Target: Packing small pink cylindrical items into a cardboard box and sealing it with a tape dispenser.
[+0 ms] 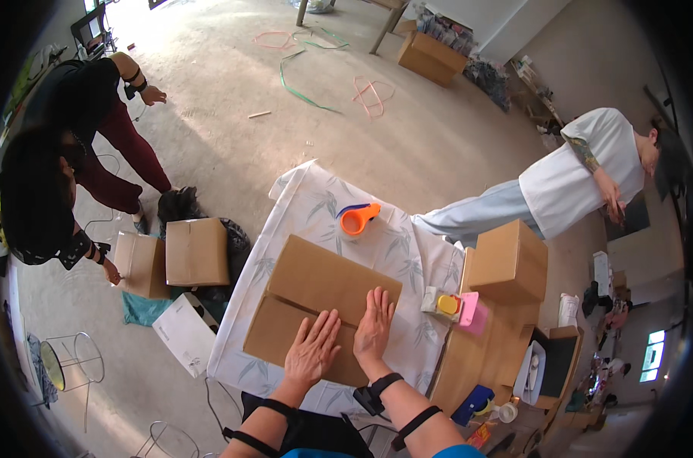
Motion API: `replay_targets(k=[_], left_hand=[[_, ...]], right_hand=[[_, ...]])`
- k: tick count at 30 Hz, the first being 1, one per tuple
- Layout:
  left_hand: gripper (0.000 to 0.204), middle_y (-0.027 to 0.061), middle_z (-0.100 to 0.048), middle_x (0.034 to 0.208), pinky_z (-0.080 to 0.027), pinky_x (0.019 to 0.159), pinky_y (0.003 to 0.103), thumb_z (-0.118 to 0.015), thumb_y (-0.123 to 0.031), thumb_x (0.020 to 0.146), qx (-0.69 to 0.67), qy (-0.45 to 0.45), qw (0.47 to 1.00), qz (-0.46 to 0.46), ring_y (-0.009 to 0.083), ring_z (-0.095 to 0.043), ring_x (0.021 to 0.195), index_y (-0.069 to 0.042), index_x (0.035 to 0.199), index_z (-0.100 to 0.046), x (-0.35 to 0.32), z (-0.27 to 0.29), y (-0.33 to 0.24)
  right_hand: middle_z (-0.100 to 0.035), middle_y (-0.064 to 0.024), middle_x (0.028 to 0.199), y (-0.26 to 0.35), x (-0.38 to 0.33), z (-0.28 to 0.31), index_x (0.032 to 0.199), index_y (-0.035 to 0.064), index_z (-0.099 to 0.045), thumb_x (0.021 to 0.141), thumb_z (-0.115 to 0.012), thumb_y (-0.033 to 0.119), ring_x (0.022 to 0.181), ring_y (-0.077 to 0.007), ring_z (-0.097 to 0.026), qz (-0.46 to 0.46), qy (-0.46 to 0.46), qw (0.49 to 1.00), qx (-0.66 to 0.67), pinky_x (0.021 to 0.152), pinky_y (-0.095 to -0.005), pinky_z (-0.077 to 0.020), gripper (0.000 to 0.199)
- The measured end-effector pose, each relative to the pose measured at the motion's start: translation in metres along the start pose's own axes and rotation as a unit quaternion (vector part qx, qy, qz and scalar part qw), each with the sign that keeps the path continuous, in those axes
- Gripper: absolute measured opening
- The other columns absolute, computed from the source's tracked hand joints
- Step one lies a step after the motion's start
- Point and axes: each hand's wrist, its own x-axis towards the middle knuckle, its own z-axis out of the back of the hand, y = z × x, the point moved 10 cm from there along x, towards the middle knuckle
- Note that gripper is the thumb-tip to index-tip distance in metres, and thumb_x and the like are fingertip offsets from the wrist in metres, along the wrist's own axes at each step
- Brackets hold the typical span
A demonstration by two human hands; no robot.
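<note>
A brown cardboard box (316, 277) lies on a table spread with a white, leaf-patterned cloth (243, 301). Its top flaps are folded down and meet at a seam across the middle. My left hand (313, 349) rests flat on the near flap, fingers stretched toward the seam. Farther right, my right hand (373, 327) lies with extended fingers over the box's right part, near its edge. Neither hand holds anything. Beyond the box stands an orange tape dispenser (359, 219) on the cloth.
Right of the cloth, a wooden table (476, 366) bears a closed carton (508, 262) and a pink container (475, 313). Cartons (197, 252) stand on the floor at left, where a person in black (75, 99) bends over. Another person in white (583, 179) stands at right.
</note>
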Motion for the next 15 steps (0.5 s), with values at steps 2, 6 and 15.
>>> replay_targets(k=[2, 6, 15], left_hand=[[0.060, 0.0017, -0.025, 0.160, -0.012, 0.121, 0.040, -0.050, -0.034, 0.097, 0.000, -0.005, 1.000, 0.001, 0.0179, -0.020, 0.149, -0.010, 0.150, -0.035, 0.005, 0.005, 0.005], [0.059, 0.0022, -0.026, 0.160, -0.014, 0.121, 0.041, -0.050, -0.030, 0.097, -0.002, -0.023, 1.000, -0.006, 0.0188, -0.022, 0.148, -0.009, 0.150, -0.035, -0.002, 0.007, 0.000], [0.060, 0.0070, -0.043, 0.150, -0.026, 0.118, 0.043, -0.065, -0.020, 0.073, -0.058, -0.089, 0.989, -0.104, 0.0253, -0.035, 0.142, -0.008, 0.132, -0.055, -0.012, 0.011, -0.002]], right_hand=[[-0.042, -0.0187, 0.149, 0.006, 0.006, 0.004, 0.141, 0.0030, -0.041, 0.094, -0.046, 0.006, 0.141, -0.0356, -0.034, 0.008, -0.001, 1.000, -0.008, 0.117, -0.0500, -0.0217, 0.048], [-0.047, -0.0190, 0.142, 0.020, 0.046, -0.001, 0.135, 0.0022, -0.046, 0.093, -0.054, 0.014, 0.136, -0.0353, -0.040, -0.023, -0.010, 0.999, 0.027, 0.115, -0.0507, -0.0249, 0.044], [-0.068, -0.0088, 0.093, 0.043, 0.102, -0.041, 0.097, 0.0064, -0.068, 0.089, -0.062, 0.047, 0.098, -0.0261, -0.060, 0.006, -0.061, 0.998, -0.033, 0.090, -0.0390, -0.0410, 0.041]])
